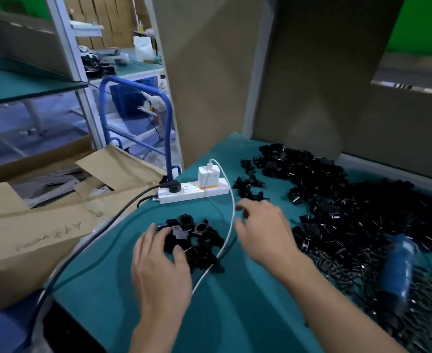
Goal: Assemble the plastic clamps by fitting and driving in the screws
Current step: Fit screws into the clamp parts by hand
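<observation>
A small heap of black plastic clamps [199, 233] lies on the green table mat [235, 301] in front of me. My left hand [159, 261] lies over the near left of this heap, fingers spread and touching the clamps. My right hand [263, 230] hovers to the right of the heap with fingers loosely curled, holding nothing. A large spread of black clamp parts [342, 200] covers the right side of the table, with a pile of dark screws [342, 271] nearer to me. A blue electric screwdriver [398, 266] lies blurred on that pile.
A white power strip [194, 192] with a white charger [208, 176] and a black plug sits at the table's back left. A white cable [231, 212] runs between my hands. Open cardboard boxes [39, 225] stand left of the table. A blue trolley handle [167, 128] stands behind.
</observation>
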Demonstrator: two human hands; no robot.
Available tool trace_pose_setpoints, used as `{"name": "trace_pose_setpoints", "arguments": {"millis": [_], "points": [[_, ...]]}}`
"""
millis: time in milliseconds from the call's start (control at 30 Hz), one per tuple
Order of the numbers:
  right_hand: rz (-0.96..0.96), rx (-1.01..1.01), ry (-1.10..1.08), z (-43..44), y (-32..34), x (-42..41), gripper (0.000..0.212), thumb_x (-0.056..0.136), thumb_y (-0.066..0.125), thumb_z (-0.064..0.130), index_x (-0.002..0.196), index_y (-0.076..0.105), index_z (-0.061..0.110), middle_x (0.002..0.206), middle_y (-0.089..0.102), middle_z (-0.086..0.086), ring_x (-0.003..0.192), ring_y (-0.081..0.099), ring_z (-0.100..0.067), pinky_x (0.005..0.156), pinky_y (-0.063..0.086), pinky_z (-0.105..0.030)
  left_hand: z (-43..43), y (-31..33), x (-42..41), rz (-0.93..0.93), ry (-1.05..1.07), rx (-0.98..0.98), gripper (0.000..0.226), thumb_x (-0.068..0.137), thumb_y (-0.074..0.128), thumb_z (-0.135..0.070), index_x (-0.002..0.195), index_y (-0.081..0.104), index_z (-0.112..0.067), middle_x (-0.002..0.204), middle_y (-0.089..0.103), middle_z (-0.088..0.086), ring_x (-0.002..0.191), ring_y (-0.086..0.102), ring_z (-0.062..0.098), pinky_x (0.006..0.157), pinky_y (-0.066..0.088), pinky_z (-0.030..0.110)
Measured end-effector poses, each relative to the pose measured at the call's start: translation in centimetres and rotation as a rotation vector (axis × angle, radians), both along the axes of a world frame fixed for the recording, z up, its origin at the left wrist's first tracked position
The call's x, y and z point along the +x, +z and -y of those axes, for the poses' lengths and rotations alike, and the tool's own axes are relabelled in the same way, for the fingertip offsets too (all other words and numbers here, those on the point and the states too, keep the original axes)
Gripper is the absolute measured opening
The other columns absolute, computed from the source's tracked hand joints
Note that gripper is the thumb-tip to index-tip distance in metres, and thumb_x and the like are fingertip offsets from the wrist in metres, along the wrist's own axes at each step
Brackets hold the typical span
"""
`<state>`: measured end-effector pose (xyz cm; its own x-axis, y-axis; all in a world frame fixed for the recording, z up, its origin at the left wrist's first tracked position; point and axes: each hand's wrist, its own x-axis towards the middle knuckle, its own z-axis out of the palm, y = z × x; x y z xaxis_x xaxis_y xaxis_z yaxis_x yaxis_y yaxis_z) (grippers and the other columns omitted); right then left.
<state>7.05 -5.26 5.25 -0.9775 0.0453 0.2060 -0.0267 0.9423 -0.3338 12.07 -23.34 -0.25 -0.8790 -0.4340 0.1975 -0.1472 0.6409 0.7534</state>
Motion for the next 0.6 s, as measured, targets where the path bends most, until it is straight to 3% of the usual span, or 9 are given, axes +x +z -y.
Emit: {"name": "trace_pose_setpoints", "arguments": {"millis": [67, 133, 200, 333, 467, 533, 600], "points": [[0.088, 0.193, -0.210, -5.5, 0.6, -1.6, 0.045, 0.097, 0.057, 0.036, 0.139, 0.056, 0.020, 0.127, 0.064, -0.011, 0.117, 0.055, -0.033, 0.101, 0.043, -0.045, -1.9, 0.9, 0.4, -0.089, -0.078, -0.170, 0.040, 0.089, 0.073, -0.012, 0.129, 0.069, -0.013, 0.153, 0.054, 0.007, 0.145, 0.036, 0.026, 0.124, 0.026, 0.043], [0.349, 0.203, -0.379, -10.6, 0.6, -2.6, 0.063, 0.100, 0.055, 0.047, 0.153, 0.039, 0.015, 0.150, 0.046, -0.015, 0.139, 0.041, -0.039, 0.112, 0.036, -0.049, -5.5, 1.7, 0.3, -0.190, -0.225, -0.280, 0.039, 0.083, 0.077, -0.010, 0.121, 0.073, -0.012, 0.148, 0.058, 0.011, 0.141, 0.041, 0.029, 0.122, 0.028, 0.042], [0.448, 0.192, -0.378, -13.5, -0.5, -2.8, 0.063, 0.103, 0.052, 0.047, 0.153, 0.036, 0.014, 0.155, 0.038, -0.014, 0.144, 0.033, -0.039, 0.114, 0.036, -0.051, -9.6, 2.3, -0.1, -0.242, -0.370, -0.268, 0.036, 0.085, 0.076, -0.012, 0.121, 0.073, -0.014, 0.149, 0.058, 0.009, 0.143, 0.042, 0.027, 0.123, 0.026, 0.038], [0.272, 0.311, -0.224, -15.4, -2.9, -2.1, 0.033, 0.098, 0.055, 0.027, 0.126, 0.056, 0.009, 0.132, 0.052, -0.014, 0.124, 0.046, -0.034, 0.101, 0.046, -0.043, -16.7, 2.0, -2.0, -0.156, -0.639, -0.173, 0.037, 0.097, 0.059, -0.017, 0.134, 0.065, -0.018, 0.160, 0.044, 0.001, 0.152, 0.026, 0.019, 0.128, 0.014, 0.030], [0.105, 0.231, -0.248, -15.6, -3.9, -1.0, 0.025, 0.099, 0.052, 0.020, 0.124, 0.057, 0.016, 0.129, 0.053, -0.006, 0.123, 0.049, -0.030, 0.099, 0.039, -0.043, -21.3, 0.8, -4.6, -0.050, -0.824, -0.164, 0.062, 0.095, 0.051, -0.006, 0.155, 0.041, -0.018, 0.160, 0.042, -0.002, 0.150, 0.025, 0.014, 0.123, 0.017, 0.026], [-0.041, 0.087, -0.289, -16.1, -4.2, 0.3, 0.015, 0.100, 0.049, 0.016, 0.112, 0.057, 0.021, 0.118, 0.060, -0.002, 0.116, 0.053, -0.027, 0.096, 0.037, -0.041, -22.6, 0.1, -5.4, -0.007, -0.896, -0.141, 0.078, 0.090, 0.050, 0.002, 0.160, 0.029, -0.026, 0.161, 0.040, -0.006, 0.148, 0.028, 0.012, 0.120, 0.025, 0.026], [-0.149, -0.150, -0.341, -16.8, -4.0, 1.9, 0.006, 0.100, 0.055, 0.016, 0.098, 0.055, 0.022, 0.098, 0.062, 0.003, 0.101, 0.058, -0.027, 0.087, 0.044, -0.041, -23.2, -0.6, -5.8, -0.004, -0.903, -0.081, 0.076, 0.091, 0.051, 0.000, 0.154, 0.033, -0.039, 0.153, 0.047, -0.012, 0.141, 0.038, 0.010, 0.112, 0.034, 0.027]]}}
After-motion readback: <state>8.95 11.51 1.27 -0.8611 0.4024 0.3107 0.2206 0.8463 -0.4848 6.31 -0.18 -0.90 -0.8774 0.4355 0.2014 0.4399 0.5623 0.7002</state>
